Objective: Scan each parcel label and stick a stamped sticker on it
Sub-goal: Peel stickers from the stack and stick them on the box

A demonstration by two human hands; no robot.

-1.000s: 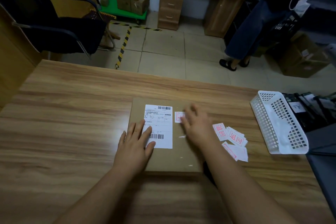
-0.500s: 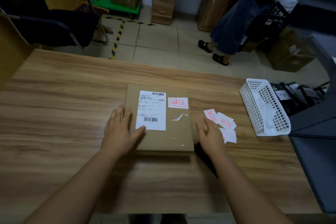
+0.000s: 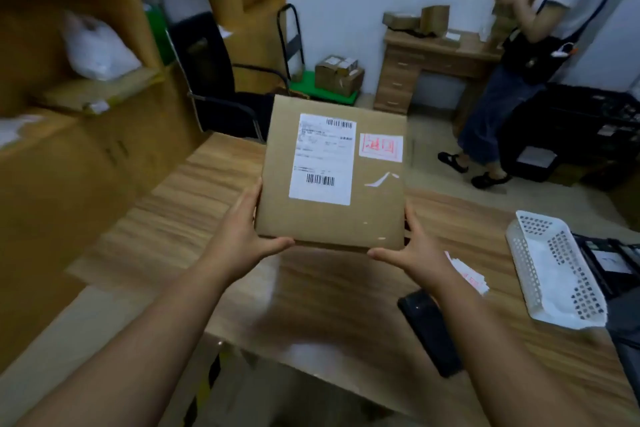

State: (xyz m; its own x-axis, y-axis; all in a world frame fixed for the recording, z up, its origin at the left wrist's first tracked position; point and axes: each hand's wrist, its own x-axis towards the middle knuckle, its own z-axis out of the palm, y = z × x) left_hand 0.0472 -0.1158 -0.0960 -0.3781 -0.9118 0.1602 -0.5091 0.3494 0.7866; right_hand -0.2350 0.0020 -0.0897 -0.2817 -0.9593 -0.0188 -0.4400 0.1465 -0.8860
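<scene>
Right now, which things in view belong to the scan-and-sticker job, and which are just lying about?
Job:
- cardboard parcel, held by left hand and right hand
- shipping label
- red stamped sticker, already on
- loose stamped stickers

Lying about:
- white basket
- black phone
- office chair
- wooden table

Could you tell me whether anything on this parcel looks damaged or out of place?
On the parcel, held up between the left hand and right hand, a torn white scrap clings below the stamped sticker, like leftover paper. The shipping label lies flat.
</scene>
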